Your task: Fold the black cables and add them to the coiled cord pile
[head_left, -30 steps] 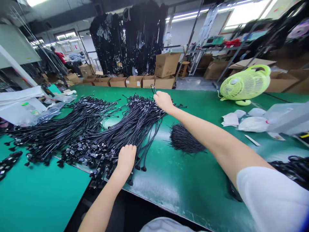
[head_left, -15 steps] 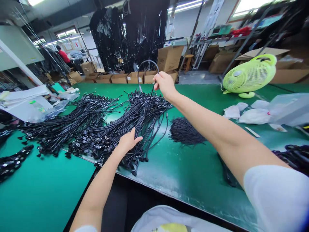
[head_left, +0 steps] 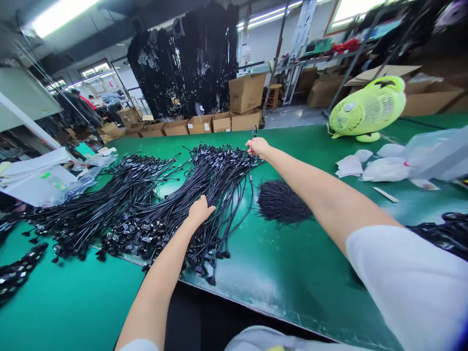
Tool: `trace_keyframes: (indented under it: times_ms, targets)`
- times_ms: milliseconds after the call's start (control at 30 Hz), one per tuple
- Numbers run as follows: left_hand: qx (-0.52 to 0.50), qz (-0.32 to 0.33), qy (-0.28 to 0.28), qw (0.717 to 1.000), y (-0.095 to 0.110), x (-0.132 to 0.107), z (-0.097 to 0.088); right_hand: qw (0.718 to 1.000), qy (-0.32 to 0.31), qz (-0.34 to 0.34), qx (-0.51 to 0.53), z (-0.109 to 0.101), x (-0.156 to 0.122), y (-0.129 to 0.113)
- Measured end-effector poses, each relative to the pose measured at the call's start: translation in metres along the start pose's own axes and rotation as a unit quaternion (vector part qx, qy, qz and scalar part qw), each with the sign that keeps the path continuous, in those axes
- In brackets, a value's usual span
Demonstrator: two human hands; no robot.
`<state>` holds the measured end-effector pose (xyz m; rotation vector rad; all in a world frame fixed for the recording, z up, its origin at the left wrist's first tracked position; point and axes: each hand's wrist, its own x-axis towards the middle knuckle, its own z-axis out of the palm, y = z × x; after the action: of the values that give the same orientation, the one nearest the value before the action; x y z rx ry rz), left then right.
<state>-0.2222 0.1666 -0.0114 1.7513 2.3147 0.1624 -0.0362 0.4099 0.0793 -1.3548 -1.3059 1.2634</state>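
My right hand is closed at the far end of the middle cable bundle. A small loop of black cable sticks up above its fingers. Over the bundle's near part, my left hand has its thumb stretched to the right, apart from the forefinger; the other fingers are hidden. Beneath it spreads the bundle of black cables, with plugs heaped at its near end. A second bundle of black cables lies to the left. Right of the middle bundle is a pile of short, thin black strands.
On the green table stand a lime-green fan and white plastic bags at the right. Papers and a white box are at the left. Cardboard boxes line the floor beyond the table.
My right hand has come down and slightly right in the view, and the large raised cable loop has shrunk to a small one. My left hand has shifted slightly right.
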Motion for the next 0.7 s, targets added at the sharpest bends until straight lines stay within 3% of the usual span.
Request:
trace_keyframes:
  times_ms: [133,267,400,600,700]
  targets:
    - [-0.065,0.002,-0.011,0.998,-0.001,0.013,-0.002,0.994,-0.084,0.062,0.004,0.011,-0.015,0.039]
    - [-0.147,0.023,0.015,0.989,0.000,0.020,-0.017,0.967,-0.236,0.082,0.050,0.049,-0.064,0.085]
    - [-0.217,0.033,0.005,0.976,0.008,0.026,-0.035,0.957,-0.267,0.056,0.097,0.075,-0.097,0.105]
    - [-0.228,0.019,0.017,0.973,0.009,0.019,-0.068,0.953,-0.293,0.067,0.041,0.056,-0.092,0.109]
    - [-0.159,0.032,0.047,0.986,0.017,0.011,-0.095,0.951,-0.297,0.084,-0.010,0.050,-0.084,0.107]
